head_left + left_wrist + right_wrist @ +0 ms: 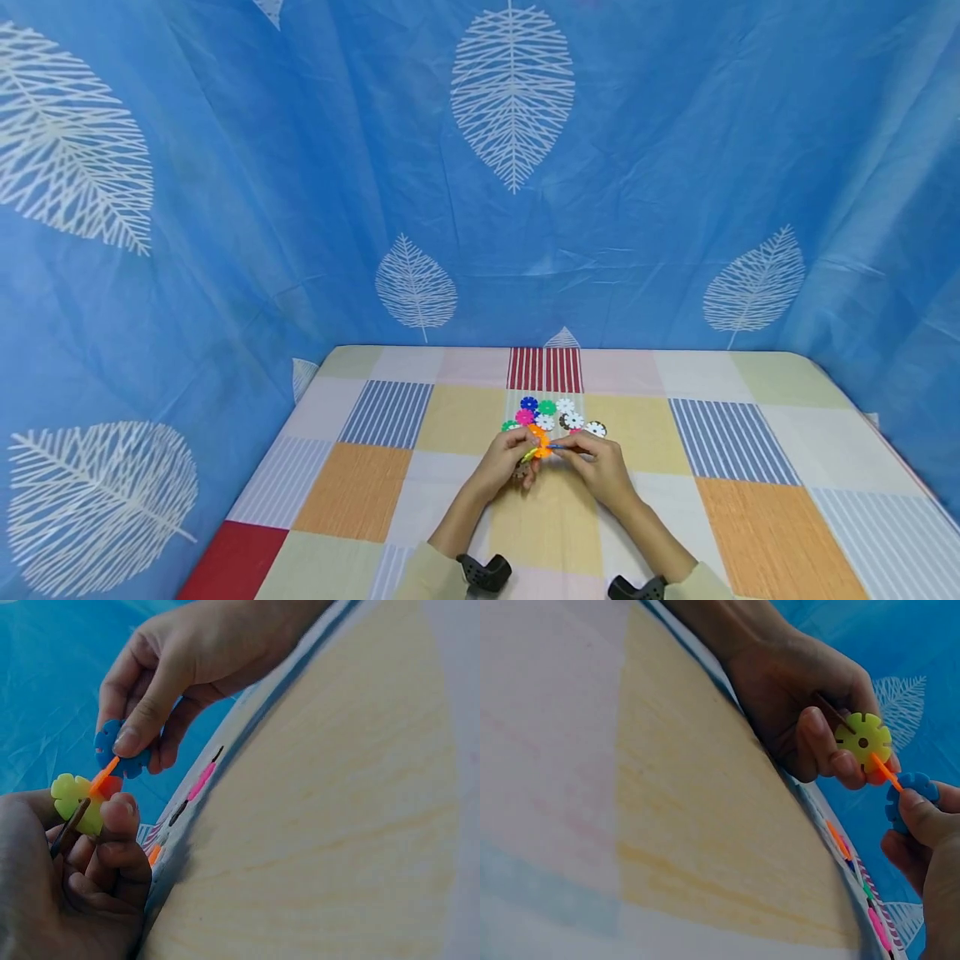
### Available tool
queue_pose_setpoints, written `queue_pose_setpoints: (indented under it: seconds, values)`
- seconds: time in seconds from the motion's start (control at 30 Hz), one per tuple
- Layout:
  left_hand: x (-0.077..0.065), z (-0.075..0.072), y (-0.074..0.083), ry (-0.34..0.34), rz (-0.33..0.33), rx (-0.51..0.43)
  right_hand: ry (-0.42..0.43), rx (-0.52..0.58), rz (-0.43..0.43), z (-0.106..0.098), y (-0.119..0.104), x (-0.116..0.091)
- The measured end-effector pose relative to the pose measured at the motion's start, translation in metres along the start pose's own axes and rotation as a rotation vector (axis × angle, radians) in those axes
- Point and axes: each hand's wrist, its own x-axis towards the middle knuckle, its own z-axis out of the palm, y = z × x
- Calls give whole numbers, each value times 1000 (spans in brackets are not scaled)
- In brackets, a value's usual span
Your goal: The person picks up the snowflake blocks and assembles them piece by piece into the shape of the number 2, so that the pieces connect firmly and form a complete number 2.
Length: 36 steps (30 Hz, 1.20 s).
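Note:
My left hand [501, 463] holds a small joined cluster of slotted plastic discs above the table. In the right wrist view its yellow-green disc [864, 731] faces the camera, with a brown disc [831, 709] slotted into it on the palm side. An orange disc [103, 780], seen edge-on, joins the yellow-green one on the other side. My right hand [604, 472] pinches a blue disc [109, 741] between thumb and fingers. The blue disc meets the orange disc's edge, crosswise to it; the thumb partly hides where they meet.
Several loose discs lie on the patchwork tablecloth [450, 417] just beyond the hands, among them a dark blue disc [529, 403], a green disc [547, 407], a pink disc [524, 417] and a white disc [596, 428]. A blue leaf-print curtain [637, 208] hangs behind the table.

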Motion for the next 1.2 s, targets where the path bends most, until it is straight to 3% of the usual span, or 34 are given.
queue_pose_setpoints:
  seconds: [0.1,0.23,0.4,0.5,0.6,0.83,1.13,1.2]
  values:
    - [-1,-1,1,38,-11,1,2,35,34,5,14,-3]
    - [-1,0,3,116,-36,4,45,-13,100,4,21,-2]
    - [1,2,0,229,-73,-64,99,-289,237,-2,26,-1]
    - [2,3,-2,258,-81,-83,65,-471,284,-3,28,-4]
    - [2,5,-1,273,-86,-71,37,-556,301,-4,28,-7]
    - [2,9,2,264,-77,-50,103,-544,373,-5,27,-12]
    - [3,10,0,272,-66,-36,52,-577,330,-8,26,-12]
    - [5,7,-6,273,-74,-34,40,-561,344,-7,26,-12]
